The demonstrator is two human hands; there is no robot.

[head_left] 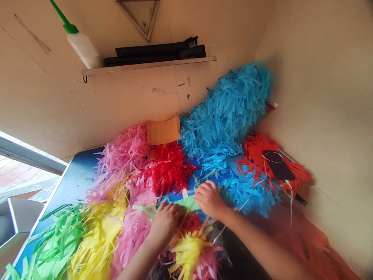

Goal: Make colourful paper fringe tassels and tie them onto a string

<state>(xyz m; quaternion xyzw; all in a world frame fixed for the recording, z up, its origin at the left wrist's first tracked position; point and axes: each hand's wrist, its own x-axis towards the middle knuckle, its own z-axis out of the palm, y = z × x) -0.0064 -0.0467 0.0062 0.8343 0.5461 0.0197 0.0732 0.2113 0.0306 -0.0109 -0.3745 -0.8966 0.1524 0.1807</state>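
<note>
A light green tissue-paper strip [189,203] stretches between my two hands, with fringed ends near them. My left hand [166,221] is closed on its left part, fingers curled and fingertips hidden. At the strip's right end, my right hand [210,200] pinches it with bent fingers. Just beyond the strip lies a bundle of red fringed paper [167,167]. Yellow fringed paper [188,251] and pink fringe are close to me, below my hands. To the right of my right hand is blue fringed paper [250,190].
A big blue fringe pile [230,105] leans at the back corner. Green fringe [60,241], yellow fringe [100,229] and pink fringe [125,149] cover the left side. A phone [278,165] with a white cable [255,188] rests on orange-red fringe. A shelf [151,64] holds a glue bottle [84,48].
</note>
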